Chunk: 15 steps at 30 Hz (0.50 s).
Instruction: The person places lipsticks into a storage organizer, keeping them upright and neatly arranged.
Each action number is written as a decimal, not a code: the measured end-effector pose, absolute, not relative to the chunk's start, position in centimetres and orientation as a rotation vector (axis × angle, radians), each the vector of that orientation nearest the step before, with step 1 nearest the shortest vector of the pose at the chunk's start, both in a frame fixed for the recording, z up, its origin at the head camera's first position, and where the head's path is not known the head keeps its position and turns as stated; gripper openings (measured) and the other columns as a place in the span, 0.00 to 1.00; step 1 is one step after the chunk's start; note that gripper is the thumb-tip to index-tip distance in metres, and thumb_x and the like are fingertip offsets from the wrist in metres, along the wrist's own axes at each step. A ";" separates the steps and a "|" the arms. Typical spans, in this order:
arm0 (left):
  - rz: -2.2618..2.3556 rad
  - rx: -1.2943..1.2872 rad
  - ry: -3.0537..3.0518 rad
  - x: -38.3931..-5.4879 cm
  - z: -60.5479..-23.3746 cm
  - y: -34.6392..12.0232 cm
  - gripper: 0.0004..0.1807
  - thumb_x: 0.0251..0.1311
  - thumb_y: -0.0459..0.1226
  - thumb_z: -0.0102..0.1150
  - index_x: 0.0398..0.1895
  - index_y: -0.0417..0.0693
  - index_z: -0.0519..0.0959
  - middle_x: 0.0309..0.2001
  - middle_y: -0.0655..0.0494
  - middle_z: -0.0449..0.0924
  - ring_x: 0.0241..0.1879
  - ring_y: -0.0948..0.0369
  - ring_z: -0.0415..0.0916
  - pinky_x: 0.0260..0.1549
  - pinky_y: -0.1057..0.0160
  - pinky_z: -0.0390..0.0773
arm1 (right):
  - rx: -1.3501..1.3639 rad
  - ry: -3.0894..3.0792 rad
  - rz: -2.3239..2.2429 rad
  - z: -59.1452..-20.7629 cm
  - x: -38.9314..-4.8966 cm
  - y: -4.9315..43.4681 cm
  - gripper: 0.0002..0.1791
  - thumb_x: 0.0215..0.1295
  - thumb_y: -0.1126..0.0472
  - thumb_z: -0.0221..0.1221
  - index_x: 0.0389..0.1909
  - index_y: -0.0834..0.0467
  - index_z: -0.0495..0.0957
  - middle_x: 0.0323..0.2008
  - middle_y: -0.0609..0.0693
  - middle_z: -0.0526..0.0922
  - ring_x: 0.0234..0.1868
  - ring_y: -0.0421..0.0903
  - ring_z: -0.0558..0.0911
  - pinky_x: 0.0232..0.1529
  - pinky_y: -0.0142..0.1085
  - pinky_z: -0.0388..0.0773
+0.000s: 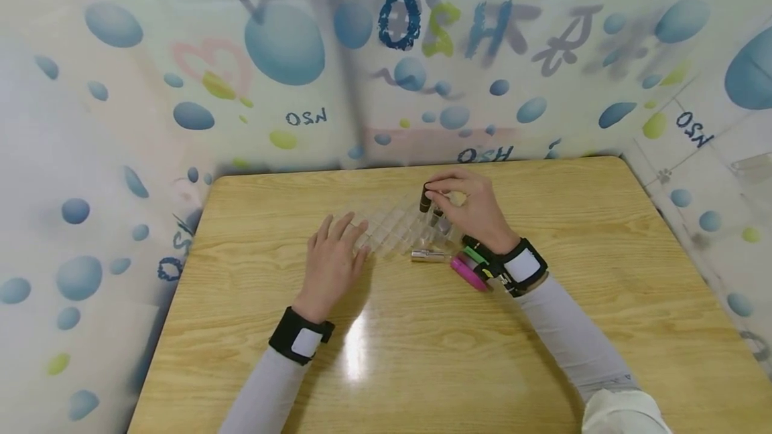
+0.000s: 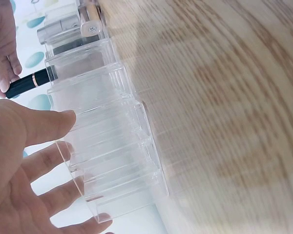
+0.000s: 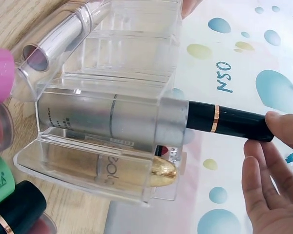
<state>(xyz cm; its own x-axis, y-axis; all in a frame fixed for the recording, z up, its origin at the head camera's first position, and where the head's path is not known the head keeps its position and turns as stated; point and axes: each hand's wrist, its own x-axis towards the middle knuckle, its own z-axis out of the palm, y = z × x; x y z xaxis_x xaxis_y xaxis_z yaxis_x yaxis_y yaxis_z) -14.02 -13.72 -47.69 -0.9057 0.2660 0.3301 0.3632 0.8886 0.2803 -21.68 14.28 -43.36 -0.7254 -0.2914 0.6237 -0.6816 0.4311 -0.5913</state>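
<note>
A clear plastic multi-compartment organizer [image 1: 386, 226] stands near the table's back edge. My left hand [image 1: 332, 260] rests against its left end with the fingers spread, thumb and fingertips touching the rim in the left wrist view. Between thumb and fingertips, my right hand [image 1: 473, 206] pinches the end of a black lipstick tube [image 3: 229, 122] with a gold band, above the right part of the organizer. A silver-grey tube [image 3: 102, 117] and a gold-capped bottle [image 3: 124, 170] sit in neighbouring compartments. Whether the lipstick's lower end is inside a compartment I cannot tell.
In front of the organizer lies a silver and clear tube [image 1: 429, 256]. A pink round item [image 1: 469, 273], a green item [image 1: 474, 254] and a black-capped tube [image 3: 19, 207] are beside it, near my right wrist. A patterned wall [image 1: 289, 132] borders the table's back edge.
</note>
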 end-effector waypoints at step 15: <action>-0.492 -0.457 -2.799 -14.0 -47.5 -13.5 0.24 0.70 0.44 0.62 0.67 0.50 0.81 0.72 0.42 0.72 0.72 0.33 0.63 0.61 0.30 0.70 | 0.783 -2.266 1.263 -43.8 -22.5 14.5 0.08 0.63 0.64 0.70 0.40 0.63 0.91 0.46 0.55 0.88 0.42 0.49 0.86 0.40 0.48 0.81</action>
